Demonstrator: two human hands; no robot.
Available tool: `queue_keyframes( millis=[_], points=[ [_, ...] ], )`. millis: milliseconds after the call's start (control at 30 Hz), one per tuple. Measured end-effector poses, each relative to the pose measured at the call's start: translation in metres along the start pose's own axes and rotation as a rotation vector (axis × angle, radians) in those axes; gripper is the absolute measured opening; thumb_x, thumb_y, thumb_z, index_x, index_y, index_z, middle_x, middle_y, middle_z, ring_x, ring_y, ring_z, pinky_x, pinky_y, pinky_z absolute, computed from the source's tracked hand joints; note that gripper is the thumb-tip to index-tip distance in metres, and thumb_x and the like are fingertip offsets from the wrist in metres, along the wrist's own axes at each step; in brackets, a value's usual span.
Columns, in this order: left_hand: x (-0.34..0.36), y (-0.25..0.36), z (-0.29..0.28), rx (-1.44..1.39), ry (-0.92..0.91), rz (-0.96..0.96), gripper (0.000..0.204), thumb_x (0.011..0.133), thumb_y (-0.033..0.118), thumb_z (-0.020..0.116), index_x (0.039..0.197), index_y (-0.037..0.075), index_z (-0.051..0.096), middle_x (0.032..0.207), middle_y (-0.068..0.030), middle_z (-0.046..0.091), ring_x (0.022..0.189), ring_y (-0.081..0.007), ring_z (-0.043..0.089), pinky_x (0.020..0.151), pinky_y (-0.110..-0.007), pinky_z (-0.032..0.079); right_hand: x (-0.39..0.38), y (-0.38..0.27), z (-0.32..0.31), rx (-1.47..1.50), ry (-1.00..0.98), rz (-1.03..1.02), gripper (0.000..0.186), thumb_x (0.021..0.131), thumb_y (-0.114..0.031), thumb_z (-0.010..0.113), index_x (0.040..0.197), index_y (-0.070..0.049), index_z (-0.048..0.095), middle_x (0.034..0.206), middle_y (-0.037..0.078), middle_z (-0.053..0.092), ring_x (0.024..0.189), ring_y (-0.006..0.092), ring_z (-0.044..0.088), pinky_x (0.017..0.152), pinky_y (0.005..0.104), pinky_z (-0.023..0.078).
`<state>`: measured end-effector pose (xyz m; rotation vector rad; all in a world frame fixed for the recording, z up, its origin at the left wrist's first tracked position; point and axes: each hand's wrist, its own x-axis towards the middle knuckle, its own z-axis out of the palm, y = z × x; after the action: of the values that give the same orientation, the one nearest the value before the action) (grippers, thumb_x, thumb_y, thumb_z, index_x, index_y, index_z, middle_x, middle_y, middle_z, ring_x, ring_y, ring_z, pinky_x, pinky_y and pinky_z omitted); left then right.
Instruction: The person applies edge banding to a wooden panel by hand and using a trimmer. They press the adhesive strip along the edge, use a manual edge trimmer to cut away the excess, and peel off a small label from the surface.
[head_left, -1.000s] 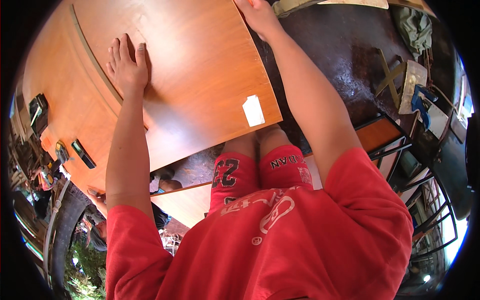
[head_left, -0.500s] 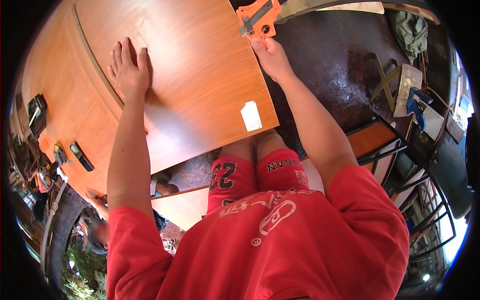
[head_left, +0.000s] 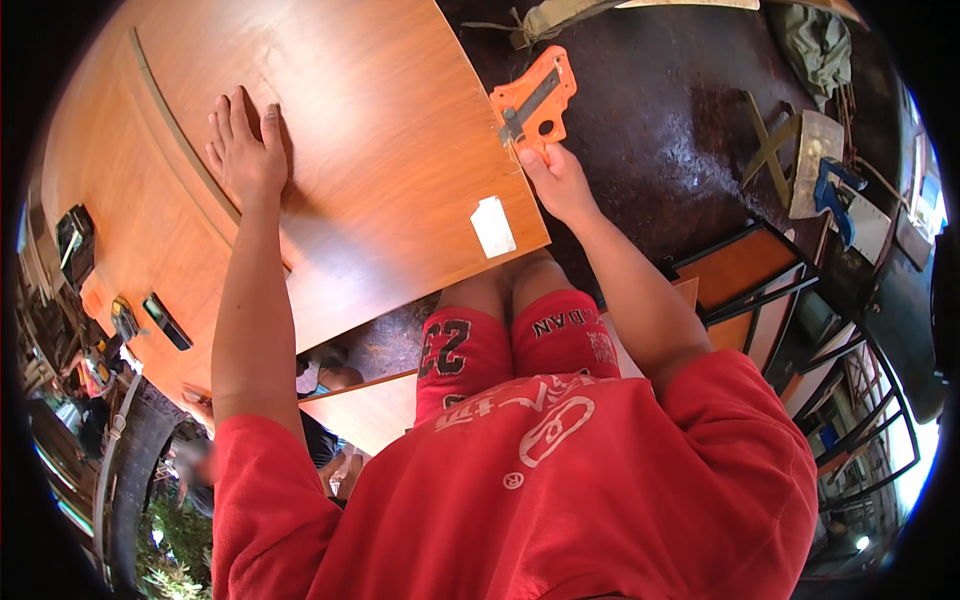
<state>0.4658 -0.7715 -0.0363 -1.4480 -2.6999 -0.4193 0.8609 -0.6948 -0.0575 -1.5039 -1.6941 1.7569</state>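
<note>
Dark workshop floor below; your left hand (head_left: 243, 150) lies flat, fingers spread, on the wooden panel (head_left: 380, 170), right hand (head_left: 556, 180) fingers pinching the orange square tool (head_left: 535, 100) at its edge, lining-up step; next needs it seated flush.

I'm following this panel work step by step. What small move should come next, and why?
Probably lower the orange plastic tool against the wooden panel's right edge: the right hand holds it just at that edge, while the left hand lies flat on the panel.

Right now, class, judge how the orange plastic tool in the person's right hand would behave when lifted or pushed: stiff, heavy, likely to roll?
The orange plastic tool looks flat with cut-out holes, so probably stiff and light for its size. The right hand lifts it by one end alone, which suits little weight. Being flat, it would likely slide rather than roll on the wooden board.
</note>
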Motion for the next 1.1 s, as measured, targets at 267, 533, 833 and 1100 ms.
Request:
queue_keyframes(
  millis=[267, 533, 833, 1100],
  points=[
    [-0.002, -0.002, -0.001, 0.008, 0.001, 0.0, 0.062, 0.096, 0.056, 0.042, 0.147, 0.022, 0.038, 0.156, -0.0085, 0.03, 0.146, -0.0277, 0.022, 0.117, -0.048, 0.012, -0.041, 0.019, -0.003, 0.231, -0.064, 0.082, 0.032, 0.098, -0.029, 0.056, 0.096, 0.003, 0.058, 0.084, 0.007, 0.063, 0.078, 0.0102, 0.055, 0.071, 0.0302, 0.047],
    [0.0, 0.0, -0.003, 0.023, 0.001, -0.006, 0.06, 0.096, 0.052, 0.047, 0.147, 0.02, 0.039, 0.154, -0.0114, 0.033, 0.144, -0.031, 0.025, 0.116, -0.051, 0.015, 0.05, -0.015, 0.005, 0.079, 0.027, -0.033, 0.037, 0.098, -0.033, 0.055, 0.089, 0.003, 0.057, 0.076, 0.003, 0.056, 0.075, 0.0089, 0.049, 0.068, 0.0292, 0.045],
    [0.002, 0.005, -0.002, 0.033, -0.012, -0.015, 0.061, 0.095, 0.048, 0.049, 0.147, 0.019, 0.039, 0.154, -0.0124, 0.033, 0.144, -0.0318, 0.025, 0.115, -0.052, 0.015, 0.196, -0.096, 0.045, 0.077, 0.122, -0.517, 0.05, 0.093, -0.047, 0.059, 0.099, 0.003, 0.059, 0.083, 0.01, 0.063, 0.076, 0.0169, 0.058, 0.071, 0.0336, 0.047],
    [0.0, 0.003, -0.007, 0.04, -0.042, -0.029, 0.062, 0.095, 0.049, 0.047, 0.148, 0.018, 0.037, 0.155, -0.0126, 0.032, 0.145, -0.0327, 0.024, 0.115, -0.053, 0.013, 0.119, -0.059, 0.037, 0.066, 0.117, -0.278, 0.044, 0.094, -0.042, 0.059, 0.094, 0.002, 0.062, 0.078, 0.007, 0.062, 0.075, 0.0133, 0.057, 0.069, 0.032, 0.047]
  ],
)
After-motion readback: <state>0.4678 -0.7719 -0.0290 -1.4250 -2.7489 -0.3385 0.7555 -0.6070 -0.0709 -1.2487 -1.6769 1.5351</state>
